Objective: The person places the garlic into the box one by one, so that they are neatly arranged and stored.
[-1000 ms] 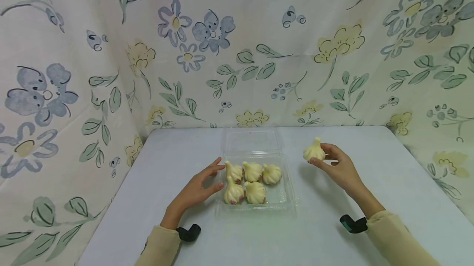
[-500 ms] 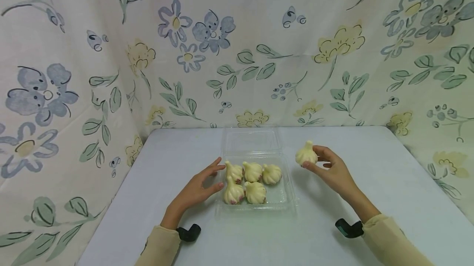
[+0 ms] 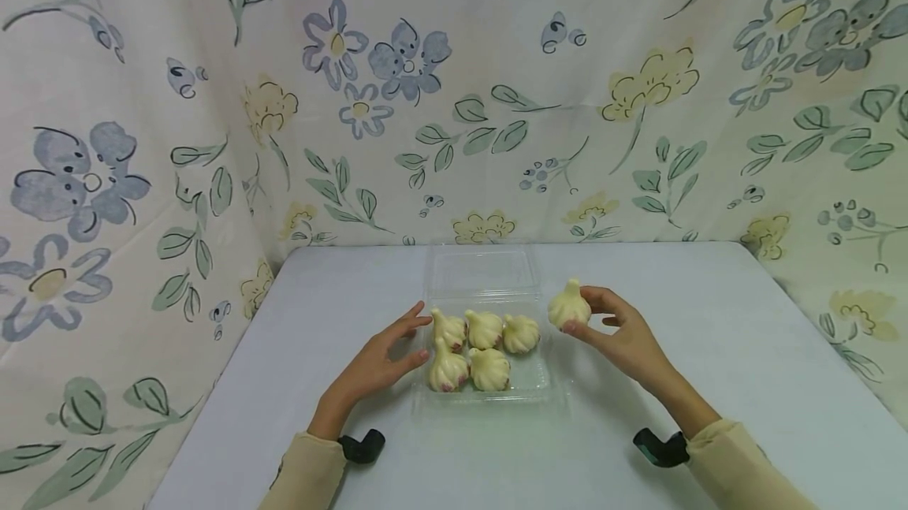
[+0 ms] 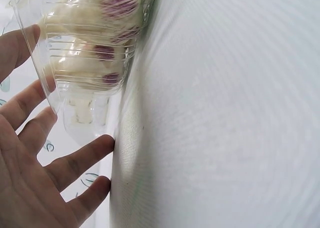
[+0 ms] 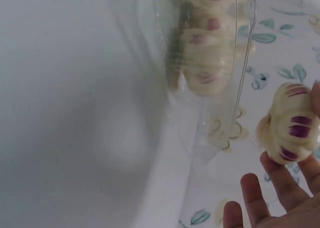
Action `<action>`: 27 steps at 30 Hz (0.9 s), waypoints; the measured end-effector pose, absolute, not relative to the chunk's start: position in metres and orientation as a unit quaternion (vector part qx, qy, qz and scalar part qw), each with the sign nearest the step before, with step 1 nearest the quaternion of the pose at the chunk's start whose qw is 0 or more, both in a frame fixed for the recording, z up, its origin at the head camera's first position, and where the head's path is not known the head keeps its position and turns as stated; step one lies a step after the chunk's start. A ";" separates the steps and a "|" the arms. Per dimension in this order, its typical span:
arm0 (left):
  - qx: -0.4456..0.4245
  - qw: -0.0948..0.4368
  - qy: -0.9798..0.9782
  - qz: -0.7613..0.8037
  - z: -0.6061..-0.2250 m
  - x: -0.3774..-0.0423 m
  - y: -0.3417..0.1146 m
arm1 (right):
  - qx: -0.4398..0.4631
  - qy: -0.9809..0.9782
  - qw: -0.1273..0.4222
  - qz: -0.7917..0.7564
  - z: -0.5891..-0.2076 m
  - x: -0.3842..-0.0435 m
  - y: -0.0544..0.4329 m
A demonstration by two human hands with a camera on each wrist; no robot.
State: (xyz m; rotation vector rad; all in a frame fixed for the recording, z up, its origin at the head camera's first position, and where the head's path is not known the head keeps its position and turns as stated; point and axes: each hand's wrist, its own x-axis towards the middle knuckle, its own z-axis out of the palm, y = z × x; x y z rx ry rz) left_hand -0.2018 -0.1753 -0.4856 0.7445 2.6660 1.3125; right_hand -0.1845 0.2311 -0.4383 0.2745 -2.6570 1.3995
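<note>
My right hand pinches a garlic bulb between thumb and fingers, just off the right rim of a clear plastic box. In the right wrist view that garlic bulb shows purple streaks and hangs above the table, apart from the box. Several more garlic bulbs sit in the box in two rows; its front right spot holds none. My left hand rests at the box's left side with spread, straight fingers. The left wrist view shows its fingers touching the box wall.
The box's clear lid lies folded back behind it. A white table spreads below, and a floral curtain hangs along its back and sides. Black wrist cameras stick out from both sleeves.
My right hand has carried the garlic bulb left and slightly down, closer to the box. The left hand and the bulbs in the box have not moved.
</note>
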 end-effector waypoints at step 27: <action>0.236 0.042 0.872 0.427 -0.485 -0.201 -0.175 | 0.140 -0.889 -0.002 0.437 -0.452 -0.168 0.204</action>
